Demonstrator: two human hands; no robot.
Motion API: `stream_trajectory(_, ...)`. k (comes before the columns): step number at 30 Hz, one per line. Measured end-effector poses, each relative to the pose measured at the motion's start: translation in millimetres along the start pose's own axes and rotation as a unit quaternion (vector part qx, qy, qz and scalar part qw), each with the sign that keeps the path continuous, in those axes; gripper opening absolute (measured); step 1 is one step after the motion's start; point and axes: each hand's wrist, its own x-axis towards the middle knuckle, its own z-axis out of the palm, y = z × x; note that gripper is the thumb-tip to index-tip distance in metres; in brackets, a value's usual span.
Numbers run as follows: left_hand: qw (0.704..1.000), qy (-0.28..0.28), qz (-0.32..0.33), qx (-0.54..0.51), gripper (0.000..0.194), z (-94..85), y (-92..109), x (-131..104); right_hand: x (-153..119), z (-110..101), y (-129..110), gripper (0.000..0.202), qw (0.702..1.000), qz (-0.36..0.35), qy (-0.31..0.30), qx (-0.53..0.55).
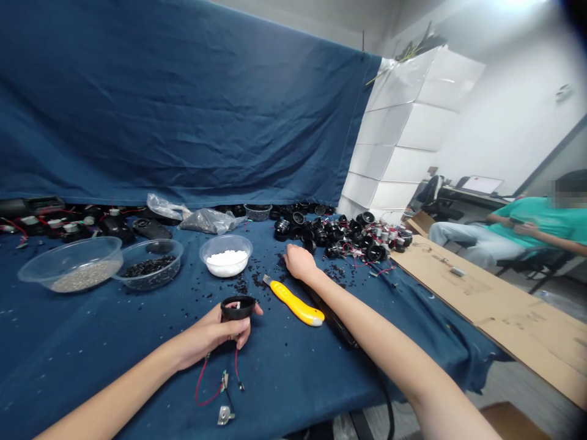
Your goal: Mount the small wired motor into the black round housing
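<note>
From my end of the link, I have the round black plastic housing in my left hand, above the near part of the blue cloth, its open rim facing up. Those fingers are closed around its side, thumb in front, and that looks like the right hold: firm enough against a twist, light enough to spare the rim. The thin red wires hang below with a small silver metal piece, so I want the palm high and level, with no tug on the joints. My right hand is low among the scattered small black bits, fingers curled in narrow; whether they pinch anything, I can't tell. A fingertip pinch, one bit at a time, suits pieces this small. Its wrist lies over the long black tool, and the yellow utility knife sits just beside, blade showing, so I'd lift my hand straight up rather than sweep it sideways.
</note>
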Motion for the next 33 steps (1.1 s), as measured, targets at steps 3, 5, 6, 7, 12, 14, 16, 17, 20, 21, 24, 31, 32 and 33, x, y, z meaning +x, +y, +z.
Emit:
stream_trajectory(3,1.000,0.004,-0.001,0.009,0.047,-0.3,-0.8,-0.3,-4.3,-4.2,-1.4,0.029,0.999,0.036,0.010,-0.016)
stream_trajectory(5,1.000,0.005,0.002,0.018,0.049,0.5,-0.1,0.2,-6.0,-6.5,-2.5,0.030,0.998,0.057,0.011,-0.023)
stream_trajectory(6,1.000,0.007,0.004,0.024,0.050,1.1,0.8,0.5,-6.3,-7.1,-3.0,0.030,0.998,0.065,0.009,-0.024)
stream_trajectory(7,0.999,0.007,0.004,0.031,0.051,1.7,1.8,0.9,-6.2,-7.5,-3.4,0.030,0.997,0.071,0.006,-0.024)
stream_trajectory(12,0.998,0.008,-0.010,0.054,0.047,0.6,2.5,1.7,-3.6,-4.9,-2.5,0.029,0.997,0.079,-0.014,-0.019)
stream_trajectory(14,0.999,0.012,-0.012,0.044,0.045,-2.3,-0.3,2.0,-2.9,-3.2,-0.9,0.030,0.997,0.076,-0.019,-0.016)
stream_trajectory(16,0.999,0.012,-0.020,0.036,0.044,-5.3,-3.2,2.5,-2.3,-1.9,0.7,0.032,0.997,0.072,-0.025,-0.013)
stream_trajectory(17,0.999,0.010,-0.025,0.033,0.043,-6.3,-4.3,2.8,-2.0,-1.4,1.3,0.033,0.997,0.070,-0.029,-0.011)
stream_trajectory(20,0.999,0.008,-0.028,0.027,0.044,-6.1,-5.0,3.3,-1.7,-1.4,1.7,0.034,0.997,0.063,-0.041,-0.005)
stream_trajectory(21,0.999,0.009,-0.023,0.024,0.044,-5.1,-4.5,3.4,-1.9,-1.6,1.4,0.034,0.997,0.061,-0.043,-0.003)
stream_trajectory(24,1.000,0.012,-0.012,0.019,0.044,-1.2,-1.9,3.3,-3.0,-2.8,-0.3,0.033,0.998,0.057,-0.040,0.003)
stream_trajectory(31,0.999,-0.005,-0.016,0.044,0.047,0.5,2.1,2.4,-5.9,-4.4,-2.2,0.030,0.998,0.060,-0.024,0.002)
stream_trajectory(32,0.999,-0.005,-0.014,0.045,0.048,0.2,2.1,2.2,-5.9,-4.3,-2.0,0.030,0.998,0.060,-0.025,0.001)
stream_trajectory(33,0.999,-0.007,-0.013,0.046,0.048,-0.1,2.1,2.0,-5.9,-4.1,-1.9,0.030,0.998,0.060,-0.027,0.001)
